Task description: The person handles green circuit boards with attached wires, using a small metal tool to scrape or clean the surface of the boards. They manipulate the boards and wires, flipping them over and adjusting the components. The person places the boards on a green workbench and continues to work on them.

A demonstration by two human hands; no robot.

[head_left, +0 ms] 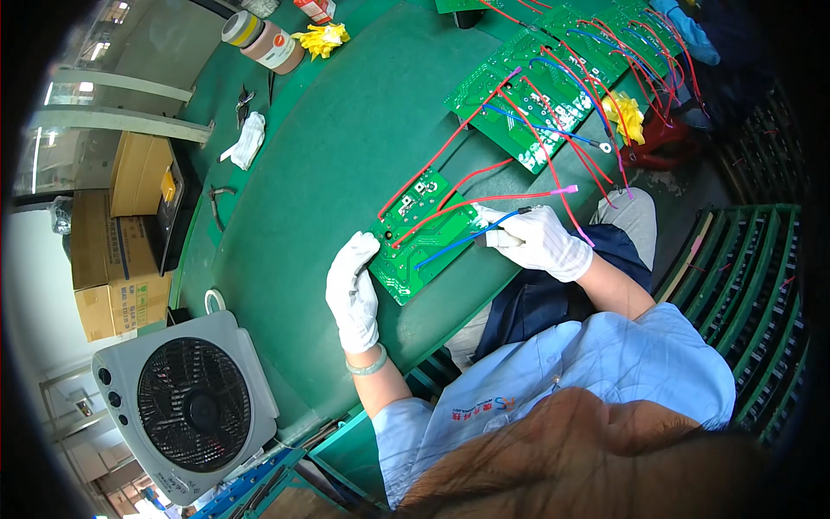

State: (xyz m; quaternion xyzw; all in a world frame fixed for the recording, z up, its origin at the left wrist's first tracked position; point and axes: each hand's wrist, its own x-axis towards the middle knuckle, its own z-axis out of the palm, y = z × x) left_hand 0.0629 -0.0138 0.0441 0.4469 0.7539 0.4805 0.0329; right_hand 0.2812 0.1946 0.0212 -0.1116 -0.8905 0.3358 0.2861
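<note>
Green bench (328,156): left hand (353,290) lies flat, fingers loose, steadying a small circuit board (421,235); right hand (538,239) beside it pinches a blue wire (462,240).

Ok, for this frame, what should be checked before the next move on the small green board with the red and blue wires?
1. Board steadied: ok. The gloved left hand rests on the corner of the small green circuit board, which lies flat on the green table.
2. Tool in hand: ok. The right hand grips a slim tool at the board's edge; its kind cannot be told.
3. Tip contact with the board: cannot tell, the tip is too small to make out.
4. Wires out of the way: not ok. The blue wire and red wires cross the board beside the tool.
5. Other boards: ok, they lie apart, further up the table.
</note>
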